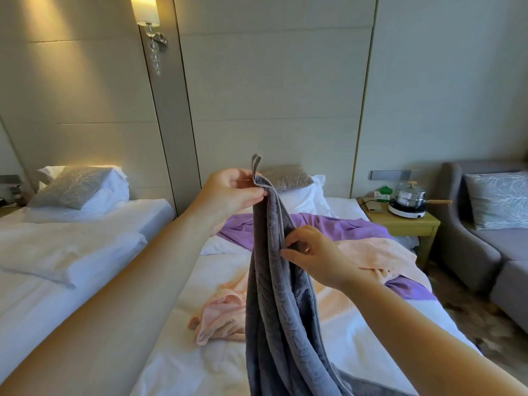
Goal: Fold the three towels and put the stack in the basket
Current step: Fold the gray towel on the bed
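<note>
above the near bed [357, 324] hangs the grey towel [281, 310], left hand [231, 192] pinching its top corner, right hand [311, 254] pinching an edge lower down; peach towel [380, 252] and purple towel [337, 227] lie behind.

Bed [357, 332] with a white sheet, seen from its foot. At the head: 1 white pillow [305, 201], with 1 grey patterned cushion [288, 178] propped against it. Across the middle: 1 purple towel [337, 227], spread and rumpled, reaching the right edge. Partly over it, nearer the foot: 1 peach towel [374, 252], crumpled, running from the right side to a bunched end left of centre. At the near edge, the lower end of 1 grey towel [274, 310] rests on the sheet; its upper part hangs above the bed.
</note>
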